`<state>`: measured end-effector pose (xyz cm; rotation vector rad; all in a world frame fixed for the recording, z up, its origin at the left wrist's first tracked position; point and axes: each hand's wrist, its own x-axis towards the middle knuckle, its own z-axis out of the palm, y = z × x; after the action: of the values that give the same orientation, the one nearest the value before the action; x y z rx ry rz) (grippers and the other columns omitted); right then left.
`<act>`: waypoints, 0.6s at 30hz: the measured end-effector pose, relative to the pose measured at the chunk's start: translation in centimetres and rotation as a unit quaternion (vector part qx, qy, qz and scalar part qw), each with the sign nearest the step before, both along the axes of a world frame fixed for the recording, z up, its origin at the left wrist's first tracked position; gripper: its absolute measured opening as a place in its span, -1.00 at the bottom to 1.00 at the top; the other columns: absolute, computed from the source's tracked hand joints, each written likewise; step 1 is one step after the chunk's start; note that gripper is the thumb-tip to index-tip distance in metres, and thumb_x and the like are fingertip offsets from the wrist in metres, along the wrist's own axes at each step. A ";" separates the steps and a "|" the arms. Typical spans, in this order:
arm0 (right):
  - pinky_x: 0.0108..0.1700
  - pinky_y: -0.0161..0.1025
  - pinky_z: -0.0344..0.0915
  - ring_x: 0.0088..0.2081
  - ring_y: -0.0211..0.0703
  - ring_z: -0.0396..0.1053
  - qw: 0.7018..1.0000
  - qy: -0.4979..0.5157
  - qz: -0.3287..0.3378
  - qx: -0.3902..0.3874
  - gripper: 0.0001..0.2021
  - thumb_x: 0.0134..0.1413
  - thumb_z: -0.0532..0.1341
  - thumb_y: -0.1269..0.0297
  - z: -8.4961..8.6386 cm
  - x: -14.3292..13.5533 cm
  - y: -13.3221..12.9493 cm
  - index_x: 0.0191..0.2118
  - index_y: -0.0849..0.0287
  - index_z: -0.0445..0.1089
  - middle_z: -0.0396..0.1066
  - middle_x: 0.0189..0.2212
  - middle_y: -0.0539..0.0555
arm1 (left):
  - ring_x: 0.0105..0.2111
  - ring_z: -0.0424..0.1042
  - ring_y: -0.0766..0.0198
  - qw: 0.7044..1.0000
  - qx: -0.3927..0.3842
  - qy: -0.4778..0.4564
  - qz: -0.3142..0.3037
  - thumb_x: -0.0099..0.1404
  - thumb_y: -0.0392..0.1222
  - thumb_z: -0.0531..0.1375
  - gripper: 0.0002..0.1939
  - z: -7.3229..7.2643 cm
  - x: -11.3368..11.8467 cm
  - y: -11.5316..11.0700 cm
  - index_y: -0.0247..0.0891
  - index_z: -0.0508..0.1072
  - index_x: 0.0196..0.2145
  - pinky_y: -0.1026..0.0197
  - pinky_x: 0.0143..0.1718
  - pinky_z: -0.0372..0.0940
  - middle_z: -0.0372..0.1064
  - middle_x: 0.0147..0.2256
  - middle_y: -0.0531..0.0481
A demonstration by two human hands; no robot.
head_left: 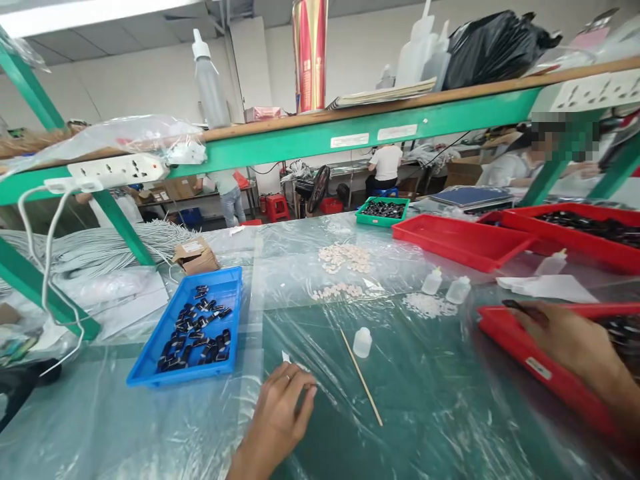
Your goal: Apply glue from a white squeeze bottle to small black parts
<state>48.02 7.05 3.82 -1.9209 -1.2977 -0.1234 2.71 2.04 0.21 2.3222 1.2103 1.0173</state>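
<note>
My left hand is low in the middle, over the plastic-covered table, with its fingers curled and thumb close to the index finger. Whatever it may hold is hidden; a small white piece shows just beyond the fingertips. At the right, my right hand, smeared by motion, is above the near red tray. A small black part sticks out from its pinched fingers. A wooden stick and a small white bottle are between the hands.
Left of my left hand, a blue tray contains several black parts. Small pale pieces lie in piles farther back, near two squeeze bottles. More red trays and a green tray stand behind. A green-framed shelf crosses overhead.
</note>
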 end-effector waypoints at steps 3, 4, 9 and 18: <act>-0.26 0.06 0.34 -0.28 0.20 0.46 0.990 0.031 0.133 0.034 -0.33 -0.16 -0.13 -0.42 -0.4 -7.2 -2.3 -0.32 -0.01 0.44 0.50 -0.32 0.32 | -0.32 0.46 0.04 0.998 -0.035 -0.057 0.008 0.27 -0.11 0.24 -0.82 -0.5 1.0 -0.6 0.16 0.43 -0.16 -0.06 -0.16 0.38 0.47 -0.31 0.02; -0.27 -0.04 0.39 -0.31 0.10 0.48 0.980 0.042 0.190 0.034 -0.40 -0.17 -0.06 -0.40 -0.7 -10.3 -3.2 -0.33 -0.07 0.46 0.52 -0.33 0.20 | -0.32 0.45 0.06 0.994 -0.057 -0.088 0.013 0.27 -0.07 0.25 -0.79 -0.7 1.3 -0.8 0.16 0.43 -0.13 -0.02 -0.21 0.40 0.45 -0.28 0.01; -0.41 -0.20 0.45 -0.44 -0.05 0.49 0.866 0.202 0.458 0.002 -0.77 0.00 0.26 0.18 -2.7 -24.2 -6.7 -0.19 -0.32 0.37 0.52 -0.38 -0.06 | -0.35 0.42 0.13 0.949 -0.165 -0.268 0.025 0.22 0.07 0.26 -0.81 -1.1 2.5 -1.4 0.05 0.46 -0.23 0.13 -0.32 0.39 0.35 -0.31 0.00; -0.25 -0.11 0.31 -0.36 -0.07 0.27 0.912 0.217 0.346 0.027 -0.71 -0.11 0.25 0.12 -5.1 -19.3 -2.8 -0.17 -0.13 0.37 0.33 -0.28 0.04 | -0.26 0.48 0.13 0.924 -0.202 -0.321 0.055 0.26 0.06 0.23 -0.80 -1.7 1.9 -0.5 -0.09 0.39 -0.34 0.13 -0.21 0.39 0.45 -0.27 -0.04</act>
<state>28.72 4.28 -1.29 -1.2380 -1.5459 0.5879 4.58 1.52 -1.47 1.4480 1.1355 1.2827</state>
